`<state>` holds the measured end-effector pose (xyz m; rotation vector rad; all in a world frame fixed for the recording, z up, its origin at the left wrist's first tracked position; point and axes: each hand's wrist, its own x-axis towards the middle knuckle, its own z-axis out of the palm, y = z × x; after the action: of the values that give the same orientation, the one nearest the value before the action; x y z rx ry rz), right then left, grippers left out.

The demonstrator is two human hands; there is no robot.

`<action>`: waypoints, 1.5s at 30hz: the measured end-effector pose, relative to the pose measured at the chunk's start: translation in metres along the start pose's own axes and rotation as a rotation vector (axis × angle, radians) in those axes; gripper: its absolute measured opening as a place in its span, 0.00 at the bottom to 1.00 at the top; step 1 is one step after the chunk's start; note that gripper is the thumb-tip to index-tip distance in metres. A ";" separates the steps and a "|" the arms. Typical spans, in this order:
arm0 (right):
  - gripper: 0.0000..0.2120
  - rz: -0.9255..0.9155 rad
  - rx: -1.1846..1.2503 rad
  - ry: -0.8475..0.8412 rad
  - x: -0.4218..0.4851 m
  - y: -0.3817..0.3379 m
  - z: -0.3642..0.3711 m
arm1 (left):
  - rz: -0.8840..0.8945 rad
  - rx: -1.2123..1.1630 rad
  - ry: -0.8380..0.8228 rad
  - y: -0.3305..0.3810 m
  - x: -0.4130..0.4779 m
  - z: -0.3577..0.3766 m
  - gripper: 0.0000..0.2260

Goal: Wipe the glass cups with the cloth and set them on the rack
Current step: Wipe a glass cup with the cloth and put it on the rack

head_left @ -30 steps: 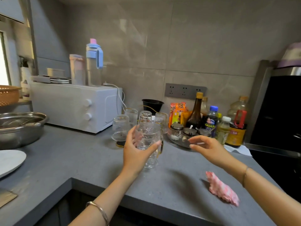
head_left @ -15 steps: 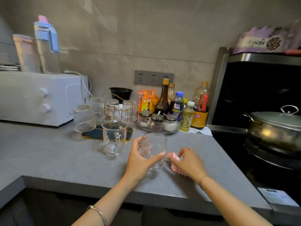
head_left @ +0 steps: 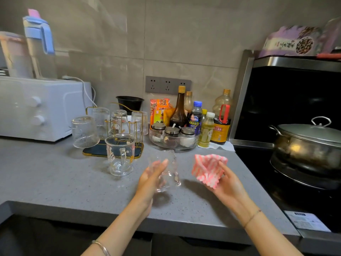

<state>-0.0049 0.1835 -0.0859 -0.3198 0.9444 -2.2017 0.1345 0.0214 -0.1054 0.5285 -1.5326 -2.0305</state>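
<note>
Glass cups: four on rack, one on counter, one in left fingers' grip; cloth in right fingers.

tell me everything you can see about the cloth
The cloth is pink with white stripes, soft-looking and crumpled into loose folds. The right hand holds it from below, up above the counter. It is right of the cup in the left hand, not touching it.

Front-left table is open; mug blocks the rack front, condiment bowl crowds its right.
</note>
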 end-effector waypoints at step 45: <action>0.19 -1.187 -1.443 -0.216 -0.046 0.049 0.100 | 0.147 -0.004 -0.236 0.066 -0.030 0.025 0.31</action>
<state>0.1004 0.1383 -0.0484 -2.1344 2.4755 -1.7008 0.1546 0.0455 -0.0353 0.1721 -1.6496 -2.0371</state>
